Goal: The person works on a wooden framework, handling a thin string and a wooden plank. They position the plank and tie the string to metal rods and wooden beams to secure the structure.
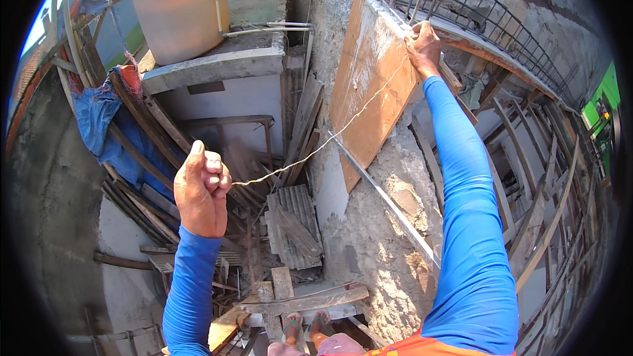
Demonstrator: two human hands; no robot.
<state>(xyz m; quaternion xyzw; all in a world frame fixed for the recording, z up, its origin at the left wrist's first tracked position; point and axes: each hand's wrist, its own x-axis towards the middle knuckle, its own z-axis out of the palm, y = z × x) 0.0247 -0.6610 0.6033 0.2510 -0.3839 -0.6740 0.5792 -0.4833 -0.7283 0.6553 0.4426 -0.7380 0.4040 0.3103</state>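
Observation:
A thin, kinked length of wire (310, 153) stretches slantwise between my two hands. My left hand (204, 191) is closed round its lower end, thumb up, out in the air at left. Up at the right, my right hand (424, 49) is closed where the wire's other end reaches it, against the upper corner of a plywood panel (379, 79). Whether those fingers also grip the panel is hidden. White cement smears cover the panel's upper face, and it stands tilted against the rough wall. Below it, a straight grey metal bar (395, 214) slants along the wall.
Rebar cages (501, 26) lie along the ledge at upper right. A large orange tank (178, 10) stands on a concrete slab at upper left. Old timber and a corrugated sheet (293, 227) lie far below. My feet rest on narrow planks (283, 283) high up.

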